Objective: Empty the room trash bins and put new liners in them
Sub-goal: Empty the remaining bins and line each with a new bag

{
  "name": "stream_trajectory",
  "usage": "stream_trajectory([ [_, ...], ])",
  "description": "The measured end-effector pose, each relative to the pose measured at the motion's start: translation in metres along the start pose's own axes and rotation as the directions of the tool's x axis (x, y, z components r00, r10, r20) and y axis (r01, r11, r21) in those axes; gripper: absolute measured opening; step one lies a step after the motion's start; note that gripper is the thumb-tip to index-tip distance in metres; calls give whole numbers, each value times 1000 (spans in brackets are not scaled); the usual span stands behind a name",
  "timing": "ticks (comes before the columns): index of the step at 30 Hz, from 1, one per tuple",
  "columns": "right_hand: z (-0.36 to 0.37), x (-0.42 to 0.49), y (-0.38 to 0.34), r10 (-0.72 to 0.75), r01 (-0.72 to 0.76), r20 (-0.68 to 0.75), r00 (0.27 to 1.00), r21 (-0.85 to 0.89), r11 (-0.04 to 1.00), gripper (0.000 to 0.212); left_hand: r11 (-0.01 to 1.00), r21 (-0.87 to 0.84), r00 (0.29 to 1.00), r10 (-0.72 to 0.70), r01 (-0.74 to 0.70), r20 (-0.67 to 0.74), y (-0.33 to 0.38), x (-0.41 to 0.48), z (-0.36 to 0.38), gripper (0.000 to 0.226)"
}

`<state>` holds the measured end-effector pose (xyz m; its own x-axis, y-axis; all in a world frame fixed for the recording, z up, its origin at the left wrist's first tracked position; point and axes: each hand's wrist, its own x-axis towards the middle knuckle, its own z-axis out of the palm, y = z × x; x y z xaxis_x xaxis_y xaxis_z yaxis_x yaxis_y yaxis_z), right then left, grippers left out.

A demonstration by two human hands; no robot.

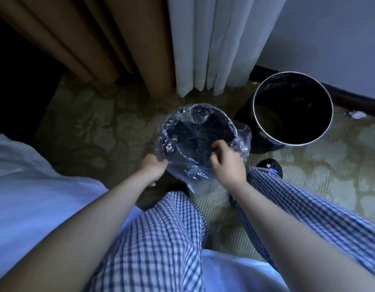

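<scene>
A small dark bin (pixel 195 133) stands on the carpet in front of my knees, with a clear plastic liner (pixel 241 140) draped over its rim. My left hand (pixel 154 168) grips the liner at the near left side of the rim. My right hand (pixel 226 161) pinches the liner at the near right edge, fingers curled over the rim. A second, larger black bin (pixel 293 108) with a shiny metal rim stands to the right near the wall; it has a dark liner inside.
Brown curtains (pixel 110 39) and white sheer curtains (pixel 214 43) hang behind the bins. A white bed edge (pixel 24 175) is at my left. A scrap of white litter (pixel 358 114) lies on the patterned carpet by the baseboard. My dark shoe (pixel 268 165) is beside the small bin.
</scene>
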<state>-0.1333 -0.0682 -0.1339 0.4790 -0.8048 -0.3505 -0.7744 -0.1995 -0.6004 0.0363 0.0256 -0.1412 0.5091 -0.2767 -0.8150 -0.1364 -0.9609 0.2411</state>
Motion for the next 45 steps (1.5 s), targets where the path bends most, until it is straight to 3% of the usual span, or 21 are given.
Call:
stream_trajectory([
  [3,3,-19,11,224,-216,-29,974,172,961,28,961,-265,990,-49,82,129,-13,-4,1,21],
  [5,3,-22,20,390,-357,-33,920,338,871,39,885,-445,985,-70,134,158,-17,0,-2,24],
  [7,3,-19,30,545,-487,46,837,517,704,51,771,-602,974,-108,207,197,-21,5,-5,26],
  [9,4,-11,41,647,-599,213,732,655,461,53,682,-677,959,-146,275,242,-27,11,-5,26],
  [12,1,2,45,685,-674,422,593,726,136,9,531,-761,928,-183,371,325,-34,18,-4,25],
  [16,7,19,54,743,-599,432,511,799,-53,12,295,-882,927,-192,368,322,-32,29,-1,21],
  [19,12,25,62,783,-567,432,447,814,-125,11,376,-879,951,-205,294,230,-27,37,7,26],
  [22,22,29,74,738,-614,496,458,776,-140,25,485,-836,967,-108,255,232,-20,41,13,38],
  [24,25,32,75,711,-689,514,480,722,-57,24,563,-774,945,-38,289,325,-15,42,15,36],
  [26,22,34,69,747,-752,418,517,639,162,34,676,-679,942,-68,286,329,-15,44,19,34],
  [27,20,32,62,793,-751,299,531,599,277,40,736,-615,948,-118,282,295,-18,45,20,36],
  [29,12,26,48,813,-686,-64,579,499,529,35,820,-523,973,-195,233,128,-23,47,21,36],
  [31,3,22,26,562,-443,-316,765,377,814,20,868,-496,960,-173,42,-220,-23,50,14,29],
  [32,2,22,17,388,-297,-329,861,295,908,16,880,-467,922,-103,-90,-373,-17,48,7,25],
  [34,10,30,4,80,-50,-180,980,163,985,17,852,-419,880,96,-314,-465,3,43,-2,26],
  [36,27,46,-7,-55,53,20,998,98,994,26,795,-465,901,227,-390,-369,22,38,-7,33],
  [38,51,63,-14,-32,17,185,982,84,996,39,783,-523,940,257,-338,-224,34,46,-5,39],
  [40,79,81,-15,93,-139,315,945,130,982,49,788,-574,975,191,-223,-116,39,58,0,49],
  [42,102,100,-9,211,-305,428,879,163,938,54,781,-612,991,128,-120,-31,39,69,6,72],
  [45,128,118,8,294,-418,529,796,129,899,56,748,-664,998,52,-12,40,33,90,12,104],
])
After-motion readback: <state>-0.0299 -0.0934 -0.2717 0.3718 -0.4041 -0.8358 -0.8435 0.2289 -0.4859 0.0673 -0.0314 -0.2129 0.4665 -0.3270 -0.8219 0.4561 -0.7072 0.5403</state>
